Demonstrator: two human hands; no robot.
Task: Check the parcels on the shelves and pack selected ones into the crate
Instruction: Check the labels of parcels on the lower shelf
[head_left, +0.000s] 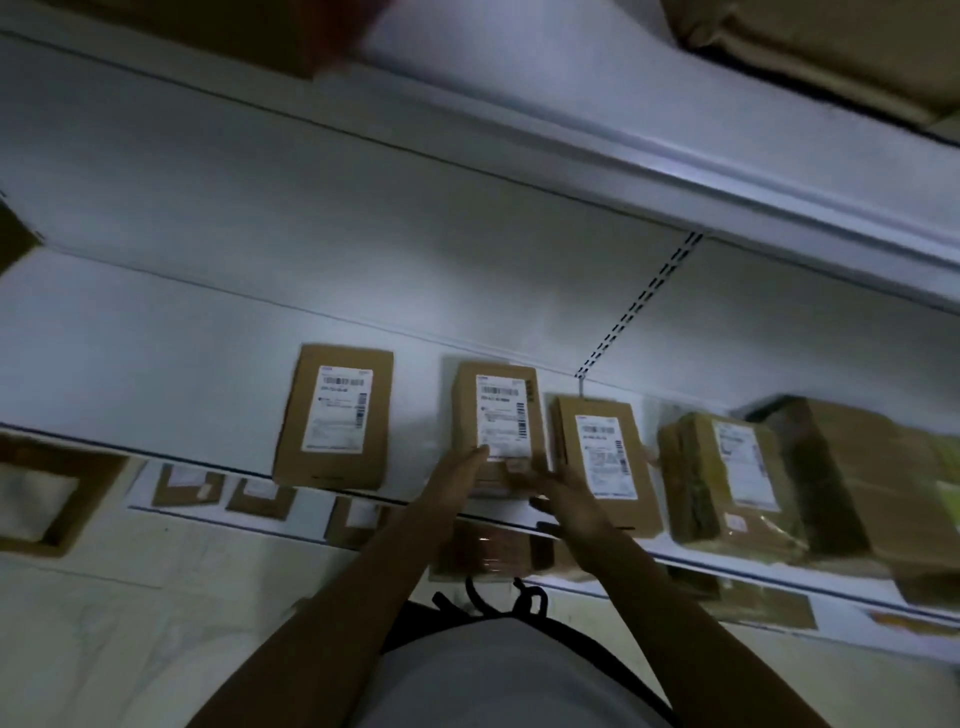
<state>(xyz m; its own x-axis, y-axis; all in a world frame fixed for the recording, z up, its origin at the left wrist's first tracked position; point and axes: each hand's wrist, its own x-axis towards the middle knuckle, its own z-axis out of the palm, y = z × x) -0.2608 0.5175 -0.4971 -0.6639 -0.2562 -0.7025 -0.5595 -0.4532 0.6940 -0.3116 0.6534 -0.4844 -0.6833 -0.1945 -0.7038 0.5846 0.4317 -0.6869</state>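
Observation:
Several brown cardboard parcels with white labels lie in a row on a white shelf (156, 374). Both my hands are at the near end of the middle parcel (498, 415). My left hand (457, 480) touches its lower left corner with fingers stretched along it. My right hand (563, 499) lies against its lower right corner, between it and the neighbouring parcel (602, 457); the frame is blurred and I cannot tell whether those fingers curl round the box. Another parcel (335, 415) lies to the left. No crate is in view.
A plastic-wrapped parcel (722, 478) and larger boxes (857, 478) fill the shelf's right side. A lower shelf holds more small parcels (260, 496). The shelf above (623, 150) juts out overhead with boxes (831, 47) on it. Pale floor lies at the lower left.

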